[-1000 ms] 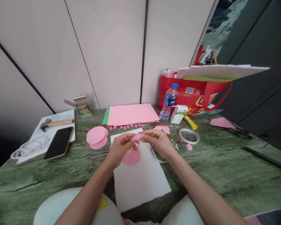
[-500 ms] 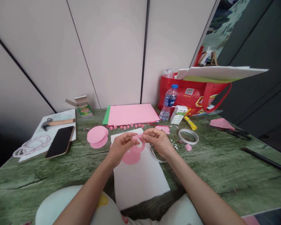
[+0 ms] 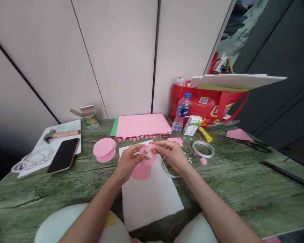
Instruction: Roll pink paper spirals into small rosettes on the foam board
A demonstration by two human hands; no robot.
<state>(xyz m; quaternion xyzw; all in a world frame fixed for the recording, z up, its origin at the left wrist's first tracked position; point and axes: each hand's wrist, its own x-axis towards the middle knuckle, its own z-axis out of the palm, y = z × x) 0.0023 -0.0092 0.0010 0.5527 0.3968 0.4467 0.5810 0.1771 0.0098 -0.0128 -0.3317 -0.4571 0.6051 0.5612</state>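
Observation:
Between my two hands is a pink paper ring [image 3: 150, 160] with a round hole in its middle. My left hand [image 3: 129, 160] pinches the ring's left side, and my right hand [image 3: 171, 153] pinches its upper right. Beneath it, a pink paper circle [image 3: 141, 172] lies on a white sheet [image 3: 152, 202]. Close to my right hand, a roll of white tape [image 3: 170, 170] is partly covered by the hand. Several pink paper circles [image 3: 105, 148] are stacked left of the sheet.
Pink and green paper [image 3: 144, 125] lies at the back, with several small pink rolls [image 3: 134, 139] before it. Right are a water bottle [image 3: 182, 113], glue stick [image 3: 205, 134], tape roll [image 3: 203, 149], scissors [image 3: 253, 144] and red bag [image 3: 205, 108]. Left are a phone [image 3: 64, 155] and hammer [image 3: 63, 134].
The pink ring has turned to face the camera more openly, so its hole shows more fully. Both hands keep their pinch, and the view has shifted slightly.

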